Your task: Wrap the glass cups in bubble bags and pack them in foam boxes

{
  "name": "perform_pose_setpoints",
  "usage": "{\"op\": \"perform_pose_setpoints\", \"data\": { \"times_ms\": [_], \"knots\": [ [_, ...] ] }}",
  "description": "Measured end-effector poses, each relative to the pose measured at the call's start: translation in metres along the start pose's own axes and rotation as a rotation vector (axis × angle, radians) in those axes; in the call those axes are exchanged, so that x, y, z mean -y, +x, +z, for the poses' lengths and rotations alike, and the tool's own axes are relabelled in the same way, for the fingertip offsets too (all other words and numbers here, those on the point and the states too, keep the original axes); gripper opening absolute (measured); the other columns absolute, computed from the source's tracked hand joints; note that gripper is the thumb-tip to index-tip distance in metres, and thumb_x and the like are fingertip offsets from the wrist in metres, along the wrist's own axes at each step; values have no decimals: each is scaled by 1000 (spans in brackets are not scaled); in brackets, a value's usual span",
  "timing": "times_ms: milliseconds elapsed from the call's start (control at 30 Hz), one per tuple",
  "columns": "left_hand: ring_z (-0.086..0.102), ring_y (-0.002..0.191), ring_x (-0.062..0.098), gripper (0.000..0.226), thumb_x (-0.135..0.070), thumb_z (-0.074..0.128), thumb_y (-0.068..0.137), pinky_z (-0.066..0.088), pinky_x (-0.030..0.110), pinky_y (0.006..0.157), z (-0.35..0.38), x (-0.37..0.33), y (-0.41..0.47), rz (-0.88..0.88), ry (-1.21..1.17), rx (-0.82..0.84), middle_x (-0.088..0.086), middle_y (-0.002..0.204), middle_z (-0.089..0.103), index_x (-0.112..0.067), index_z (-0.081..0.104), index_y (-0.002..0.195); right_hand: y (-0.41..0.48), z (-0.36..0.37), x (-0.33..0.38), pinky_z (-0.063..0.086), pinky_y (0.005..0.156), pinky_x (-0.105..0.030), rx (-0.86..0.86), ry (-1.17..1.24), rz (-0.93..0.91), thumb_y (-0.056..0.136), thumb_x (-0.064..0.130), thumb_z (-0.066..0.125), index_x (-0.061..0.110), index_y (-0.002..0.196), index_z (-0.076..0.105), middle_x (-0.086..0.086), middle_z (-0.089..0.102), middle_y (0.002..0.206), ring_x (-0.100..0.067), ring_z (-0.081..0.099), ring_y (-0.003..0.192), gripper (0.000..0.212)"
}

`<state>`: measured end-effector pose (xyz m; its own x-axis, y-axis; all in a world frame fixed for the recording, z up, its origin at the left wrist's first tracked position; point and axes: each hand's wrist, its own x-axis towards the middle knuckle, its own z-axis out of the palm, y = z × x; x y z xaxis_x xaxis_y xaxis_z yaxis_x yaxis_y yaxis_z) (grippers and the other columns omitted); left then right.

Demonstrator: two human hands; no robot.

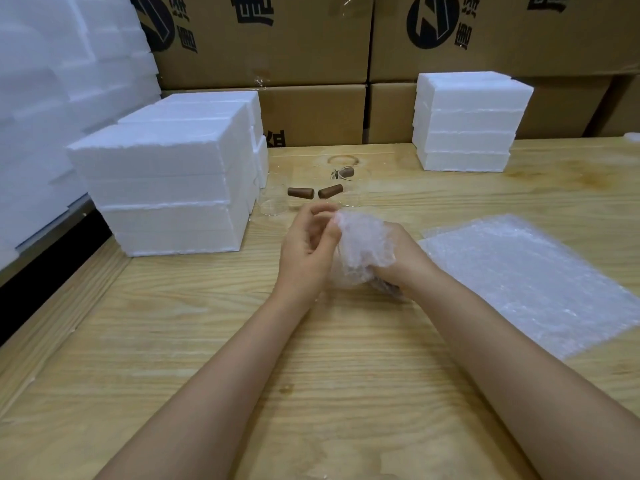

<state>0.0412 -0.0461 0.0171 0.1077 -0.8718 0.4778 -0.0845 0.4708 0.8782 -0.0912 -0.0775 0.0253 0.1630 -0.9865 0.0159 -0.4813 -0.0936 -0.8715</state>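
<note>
Foam boxes [166,188] wall left; near table [207,341] clear.

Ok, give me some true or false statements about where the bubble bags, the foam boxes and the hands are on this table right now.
1. The left hand and the right hand both hold a crumpled clear bubble bag. True.
2. The flat stack of clear bubble bags lies on the person's left. False: it lies on the right side of the light wooden table.
3. All the foam boxes stand in a single stack. False: one stack of white foam boxes stands on the left, and a second foam stack stands at the far right.
4. Brown cylindrical pieces lie on the table beyond the hands. True.
</note>
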Motion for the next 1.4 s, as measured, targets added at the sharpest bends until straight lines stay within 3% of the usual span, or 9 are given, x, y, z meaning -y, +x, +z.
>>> {"op": "perform_pose_setpoints", "data": {
  "times_ms": [133, 400, 600, 733, 900, 1000, 1100, 1233, 1400],
  "knots": [
    [59, 110, 2, 63, -52, 69, 70, 52, 16, 80, 8, -1, -3, -164, -38, 132, -10, 124, 54, -44, 38, 124, -1, 1, 4, 34, 43, -7, -167, -19, -137, 90, 12, 56, 27, 63, 46, 12, 49, 51, 3, 52, 47, 33],
    [65, 90, -2, 51, -3, 41, 70, 52, 17, 73, 11, 4, -3, -103, -26, 60, -11, 98, 67, -32, 54, 111, -9, -2, 16, 46, 54, -23, -75, 52, -177, 80, 2, 52, 26, 97, 54, 6, 62, 82, -12, 58, 69, 29],
    [65, 73, -2, 57, 15, 42, 76, 52, 17, 60, 7, 8, 0, -170, 80, -60, -20, 78, 69, -37, 60, 90, -11, 1, 19, 52, 70, -32, 98, 238, -99, 78, 24, 59, 29, 100, 53, 4, 62, 89, -15, 64, 81, 23],
    [65, 78, 2, 57, 14, 40, 75, 52, 19, 63, 7, 7, -4, -173, 119, -15, -8, 88, 70, -35, 62, 95, -10, 8, 14, 51, 63, -28, -54, 193, -82, 86, 19, 60, 29, 96, 50, 5, 62, 88, -14, 63, 76, 17],
    [65, 98, 24, 37, -9, 48, 75, 53, 38, 84, 11, 3, -6, -180, -29, 90, 14, 105, 69, -6, 62, 109, -8, 4, 9, 36, 39, -10, -242, 96, -127, 83, 9, 54, 28, 84, 52, 7, 59, 77, -8, 55, 62, 19],
    [64, 92, 16, 16, -13, 54, 84, 52, 35, 82, 15, 2, -8, -182, 20, 31, 1, 95, 68, -20, 61, 97, -10, 5, 9, 37, 40, -9, -210, 43, -166, 81, 12, 58, 26, 86, 55, 7, 60, 76, -6, 55, 62, 15],
    [62, 79, -1, 39, 5, 48, 87, 48, 16, 69, 14, 4, -7, -159, 109, -61, -11, 85, 66, -33, 56, 88, -12, 6, 16, 40, 51, -6, -107, 29, -204, 82, 16, 62, 31, 93, 56, 13, 61, 86, -1, 58, 73, 19],
    [62, 88, 1, 49, 8, 47, 81, 53, 24, 77, 8, -1, -6, -136, 213, -174, -13, 91, 65, -41, 56, 84, -13, -1, 20, 52, 79, -30, 157, 44, -89, 79, 15, 64, 32, 121, 51, 5, 62, 105, -12, 62, 93, 48],
    [60, 103, 8, 51, 11, 49, 77, 51, 34, 92, 10, -2, -9, -105, 190, -180, -10, 101, 64, -38, 59, 89, -12, 0, 19, 44, 58, -28, 123, 61, -2, 76, 0, 59, 18, 95, 58, -5, 63, 83, -16, 57, 67, 26]
  ]
}}
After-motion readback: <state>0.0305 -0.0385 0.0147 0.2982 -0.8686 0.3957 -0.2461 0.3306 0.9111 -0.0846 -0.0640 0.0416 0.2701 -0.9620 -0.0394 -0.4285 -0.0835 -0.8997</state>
